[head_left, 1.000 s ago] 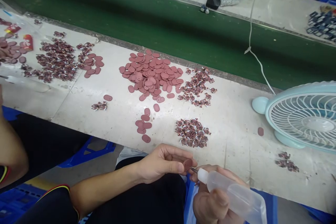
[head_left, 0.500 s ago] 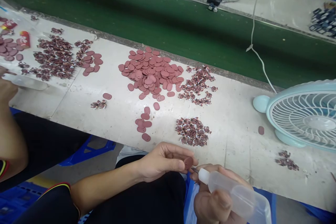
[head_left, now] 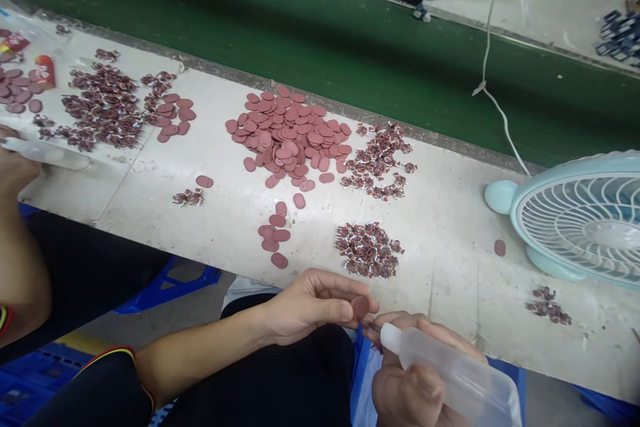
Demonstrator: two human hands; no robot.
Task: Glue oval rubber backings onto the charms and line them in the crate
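Note:
Between the thumb and fingers of my left hand (head_left: 314,307) is a reddish-brown oval disc (head_left: 360,307), held over the table's front edge. My right hand (head_left: 410,380) is wrapped round a translucent squeeze bottle (head_left: 450,370) with a white cap and a thin metal tip. The tip points at the disc's lower edge; whether it touches I cannot tell. A small dark figure (head_left: 379,347) shows partly below the right fingers. Just beyond my hands lies a heap of small brown figures (head_left: 369,250), with a few loose oval discs (head_left: 274,235) to its left.
A large pile of oval discs (head_left: 290,137) and more figures (head_left: 383,153) lie farther back. At the right stands a pale blue fan (head_left: 590,220), its white cord (head_left: 485,67) crossing the green belt (head_left: 350,47). At the left, another person's hand (head_left: 17,170) holds a similar bottle (head_left: 50,153).
The disc in my left hand has tilted a little, showing more of its flat face. The bottle in my right hand has shifted slightly right. The camera view has moved a little.

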